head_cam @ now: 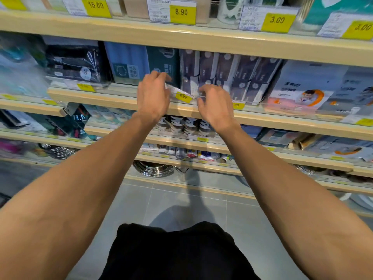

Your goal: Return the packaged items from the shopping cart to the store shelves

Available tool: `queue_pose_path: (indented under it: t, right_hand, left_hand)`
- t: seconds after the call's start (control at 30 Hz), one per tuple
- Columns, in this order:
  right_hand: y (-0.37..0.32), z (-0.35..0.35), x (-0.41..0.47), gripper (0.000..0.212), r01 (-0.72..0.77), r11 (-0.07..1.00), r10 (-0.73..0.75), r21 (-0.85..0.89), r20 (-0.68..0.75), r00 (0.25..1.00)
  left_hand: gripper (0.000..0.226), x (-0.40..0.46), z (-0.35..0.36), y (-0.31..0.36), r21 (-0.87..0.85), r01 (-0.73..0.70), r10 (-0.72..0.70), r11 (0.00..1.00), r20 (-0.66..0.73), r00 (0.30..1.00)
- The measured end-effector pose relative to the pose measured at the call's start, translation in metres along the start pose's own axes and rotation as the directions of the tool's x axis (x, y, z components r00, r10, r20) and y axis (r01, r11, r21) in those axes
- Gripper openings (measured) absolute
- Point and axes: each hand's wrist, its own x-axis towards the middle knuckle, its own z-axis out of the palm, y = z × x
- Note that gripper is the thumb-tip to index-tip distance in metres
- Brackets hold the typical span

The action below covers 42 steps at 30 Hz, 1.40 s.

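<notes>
Both my arms reach to the middle shelf (113,98). My left hand (153,98) pinches the left end of a tilted price label (183,96), a white card with a yellow 9.90 patch in a clear holder. My right hand (215,107) has its fingers curled on the holder's right end at the shelf's front rail. Just behind the hands stands a row of dark purple packs (228,74), with a teal pack (163,61) and a blue pack (126,61) to their left. No shopping cart is in view, and neither hand holds a packaged item.
The upper shelf (181,37) carries yellow price tags (182,15). Baby-themed packs (298,91) stand at the right and dark bundled packs (74,63) at the left. Lower shelves hold small bottles (181,153) and steel pots (153,168). Grey tile floor (181,203) lies below.
</notes>
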Motion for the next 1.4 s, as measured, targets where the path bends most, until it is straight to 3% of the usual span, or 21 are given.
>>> queue_pose_path:
  t: [0.1, 0.2, 0.3, 0.4, 0.57, 0.7, 0.87, 1.17, 1.3, 1.4]
  right_hand:
    - [-0.019, 0.012, 0.005, 0.033, 0.006, 0.999, -0.004, -0.047, 0.050, 0.999]
    - [-0.031, 0.022, 0.007, 0.034, 0.016, 0.997, -0.011, -0.078, 0.059, 0.998]
    - [-0.043, 0.032, 0.008, 0.038, 0.006, 0.998, -0.003, -0.064, 0.038, 0.999]
    - [-0.060, 0.044, 0.012, 0.042, 0.017, 0.998, -0.015, -0.067, 0.032, 0.999]
    - [-0.077, 0.059, 0.022, 0.044, 0.008, 0.991, -0.003, -0.130, 0.040, 0.999]
    - [-0.078, 0.062, 0.022, 0.039, -0.040, 0.994, 0.039, -0.101, -0.007, 0.999]
    - [-0.089, 0.066, 0.021, 0.038, -0.044, 0.997, 0.043, -0.059, -0.018, 0.999]
    - [-0.152, 0.088, 0.034, 0.057, 0.118, 0.989, -0.104, -0.093, 0.146, 0.984]
    - [-0.167, 0.096, 0.035, 0.058, 0.115, 0.987, -0.099, -0.111, 0.142, 0.985]
    - [-0.181, 0.094, 0.028, 0.050, 0.124, 0.990, -0.120, -0.066, 0.054, 0.991]
  left_hand:
    - [0.031, 0.014, -0.007, -0.026, -0.030, 0.039, -0.036, 0.999, 0.107, 0.994]
    - [0.016, 0.020, -0.007, -0.037, -0.122, 0.058, -0.031, 0.991, 0.211, 0.977]
    - [0.003, 0.021, -0.007, -0.047, -0.168, 0.050, -0.016, 0.984, 0.201, 0.979]
    - [0.003, 0.025, -0.009, -0.064, -0.204, -0.043, 0.084, 0.978, 0.198, 0.977]
    - [0.029, 0.037, -0.013, -0.070, -0.302, -0.098, 0.170, 0.948, 0.222, 0.960]
    - [0.010, 0.042, -0.007, -0.070, -0.282, -0.157, 0.237, 0.947, 0.277, 0.931]
    - [0.019, 0.045, -0.007, -0.087, -0.287, -0.094, 0.170, 0.953, 0.252, 0.953]
    - [0.028, 0.038, -0.027, -0.166, -0.113, -0.008, 0.022, 0.994, 0.124, 0.992]
    - [0.034, 0.026, -0.034, -0.183, -0.033, -0.074, 0.078, 0.997, 0.154, 0.985]
    - [0.034, 0.005, -0.045, -0.181, -0.107, -0.084, 0.098, 0.991, 0.128, 0.987]
